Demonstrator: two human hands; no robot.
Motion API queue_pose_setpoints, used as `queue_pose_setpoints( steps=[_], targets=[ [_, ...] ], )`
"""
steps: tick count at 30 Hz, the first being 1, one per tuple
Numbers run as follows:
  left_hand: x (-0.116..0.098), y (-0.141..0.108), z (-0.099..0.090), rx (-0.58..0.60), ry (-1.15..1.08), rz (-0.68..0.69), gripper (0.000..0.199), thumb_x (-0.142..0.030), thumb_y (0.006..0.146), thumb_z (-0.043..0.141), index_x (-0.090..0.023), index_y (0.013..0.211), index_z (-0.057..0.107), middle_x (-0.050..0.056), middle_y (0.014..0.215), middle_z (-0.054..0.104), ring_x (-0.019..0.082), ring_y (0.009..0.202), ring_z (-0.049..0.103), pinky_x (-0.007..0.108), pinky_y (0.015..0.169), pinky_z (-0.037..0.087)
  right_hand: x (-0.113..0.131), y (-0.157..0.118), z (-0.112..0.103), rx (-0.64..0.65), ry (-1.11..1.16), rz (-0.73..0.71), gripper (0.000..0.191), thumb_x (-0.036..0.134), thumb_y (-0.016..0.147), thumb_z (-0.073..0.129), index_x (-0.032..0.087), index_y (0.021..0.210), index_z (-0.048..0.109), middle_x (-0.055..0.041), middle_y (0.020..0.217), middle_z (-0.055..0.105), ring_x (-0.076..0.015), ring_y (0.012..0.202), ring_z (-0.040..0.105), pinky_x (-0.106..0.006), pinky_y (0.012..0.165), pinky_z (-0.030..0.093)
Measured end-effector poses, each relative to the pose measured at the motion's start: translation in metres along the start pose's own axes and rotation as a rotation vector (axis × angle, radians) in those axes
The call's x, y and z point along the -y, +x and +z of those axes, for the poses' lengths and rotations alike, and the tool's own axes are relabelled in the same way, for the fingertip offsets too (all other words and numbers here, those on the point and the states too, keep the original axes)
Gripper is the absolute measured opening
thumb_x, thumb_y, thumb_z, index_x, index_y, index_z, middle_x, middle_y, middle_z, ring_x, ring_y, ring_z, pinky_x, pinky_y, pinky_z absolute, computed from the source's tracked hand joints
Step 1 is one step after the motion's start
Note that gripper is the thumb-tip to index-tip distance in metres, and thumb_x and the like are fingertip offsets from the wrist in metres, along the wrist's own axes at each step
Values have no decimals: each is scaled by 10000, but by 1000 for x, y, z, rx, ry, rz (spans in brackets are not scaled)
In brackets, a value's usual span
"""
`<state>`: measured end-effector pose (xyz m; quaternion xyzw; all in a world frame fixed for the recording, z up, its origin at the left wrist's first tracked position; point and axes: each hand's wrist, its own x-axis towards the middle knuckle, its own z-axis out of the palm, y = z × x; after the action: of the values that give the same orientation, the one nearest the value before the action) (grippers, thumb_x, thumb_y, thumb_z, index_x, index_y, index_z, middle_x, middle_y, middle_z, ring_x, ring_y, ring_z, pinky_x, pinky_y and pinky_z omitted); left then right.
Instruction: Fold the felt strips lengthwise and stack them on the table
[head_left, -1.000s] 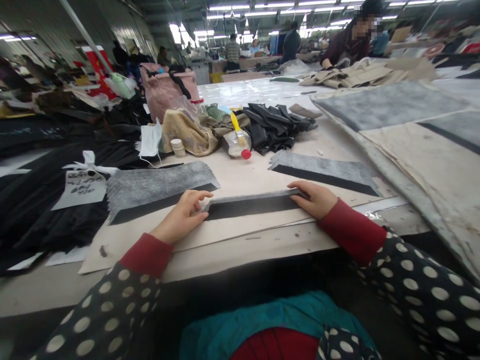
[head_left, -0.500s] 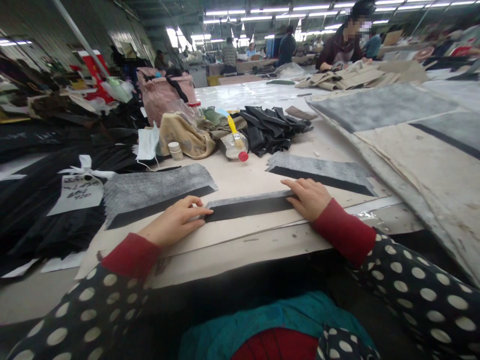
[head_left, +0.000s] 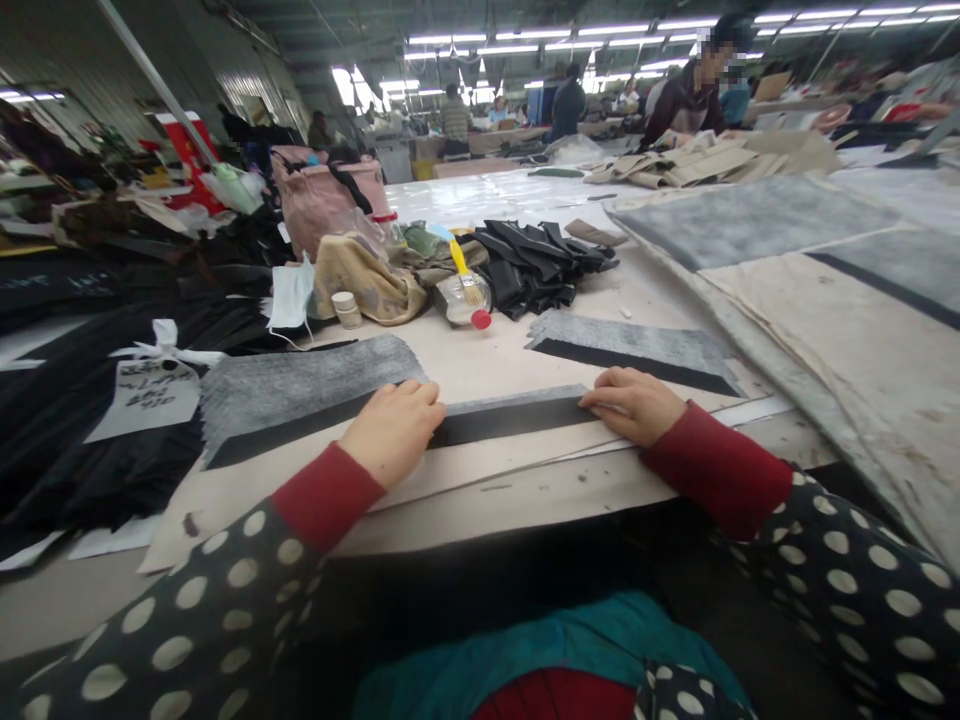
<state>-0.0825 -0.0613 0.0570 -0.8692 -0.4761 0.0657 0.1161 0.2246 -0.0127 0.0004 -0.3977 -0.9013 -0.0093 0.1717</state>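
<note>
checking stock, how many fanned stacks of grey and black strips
2: left stack, beside the left hand; right stack, beyond the right hand. Others may be hidden.

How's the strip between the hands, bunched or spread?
Spread lengthwise: the strip runs straight from the left hand to the right hand, no bunching visible.

- The strip [head_left: 514,422] had a smooth, matt black face and a fibrous, felt-like grey edge.
- The left stack [head_left: 304,385] and right stack [head_left: 637,342] showed rough, mottled grey cloth with flat black borders.
- The near table covering [head_left: 487,350] looked matt, paper or cloth, which could not be told; the far covering [head_left: 450,197] was glossy.
- The bottle [head_left: 456,300] was clear, shiny plastic with a red cap [head_left: 481,319].
- The brush handle [head_left: 458,258] looked smooth and yellow.
- The tan cloth [head_left: 367,280] was soft and creased.
- The tag [head_left: 146,398] looked like matt paper.
</note>
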Motion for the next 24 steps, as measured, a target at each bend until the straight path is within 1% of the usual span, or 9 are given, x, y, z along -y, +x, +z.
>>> queue_pose_setpoints(
  steps=[3, 6, 8, 10, 14, 16, 18, 21, 24],
  targets=[
    [-29, 34, -10, -38, -164, 180, 190, -110, 796, 381, -168, 862, 549, 52, 844, 533, 168, 784, 501, 286, 676, 398, 1, 1, -1, 3, 24, 9, 220, 202, 760, 454, 207, 847, 656, -61, 830, 549, -153, 740, 488, -278, 692, 385],
    [-61, 77, -11, -53, -322, 325, 211, -101, 798, 358, -172, 877, 540, 40, 853, 546, 156, 780, 523, 275, 688, 416, 4, 1, -1, 4, 62, 34, 211, 190, 756, 447, 197, 848, 636, -57, 810, 541, -151, 747, 495, -276, 704, 397],
    [-77, 100, -6, -60, -366, 350, 181, -134, 806, 371, -154, 854, 544, 49, 838, 548, 165, 789, 528, 286, 709, 421, 6, 1, 0, -21, 65, 97, 186, 216, 750, 458, 180, 854, 608, -57, 797, 535, -154, 745, 500, -278, 700, 405],
    [-85, 113, 4, -97, -408, 343, 160, -194, 815, 398, -140, 833, 547, 58, 840, 542, 170, 811, 522, 292, 740, 419, 6, -1, 0, -44, 46, 209, 191, 282, 738, 488, 160, 851, 582, -57, 774, 527, -159, 724, 503, -283, 678, 410],
    [-88, 114, 25, -232, -547, 293, 164, -262, 820, 435, -144, 861, 541, 54, 895, 525, 156, 862, 487, 281, 794, 404, 1, -2, -5, 42, 95, 417, 266, 372, 702, 512, 153, 838, 576, -27, 679, 518, -142, 629, 494, -264, 596, 396],
    [-88, 110, 32, -264, -590, 286, 168, -263, 824, 435, -158, 905, 538, 48, 921, 518, 153, 878, 474, 285, 812, 396, -4, 0, -8, 134, 249, 521, 273, 376, 710, 482, 161, 848, 578, 1, 604, 504, -117, 560, 470, -240, 540, 375],
    [-88, 108, 34, -270, -596, 295, 186, -263, 832, 423, -168, 943, 537, 46, 935, 514, 153, 877, 467, 294, 819, 392, -9, 5, -11, 250, 487, 651, 304, 395, 721, 449, 160, 870, 571, 23, 550, 481, -88, 476, 422, -221, 467, 338],
    [-89, 107, 34, -278, -583, 310, 208, -262, 843, 401, -171, 970, 539, 46, 941, 513, 150, 863, 459, 295, 825, 387, -14, 13, -15, 401, 804, 841, 353, 424, 700, 471, 152, 915, 537, 35, 546, 467, -54, 388, 342, -201, 366, 247],
    [-90, 107, 35, -296, -572, 306, 218, -268, 850, 390, -185, 986, 538, 42, 953, 508, 148, 868, 451, 293, 826, 386, -19, 17, -18, 498, 923, 936, 327, 403, 671, 523, 167, 897, 514, 44, 529, 464, -44, 356, 322, -186, 329, 193]
  ],
)
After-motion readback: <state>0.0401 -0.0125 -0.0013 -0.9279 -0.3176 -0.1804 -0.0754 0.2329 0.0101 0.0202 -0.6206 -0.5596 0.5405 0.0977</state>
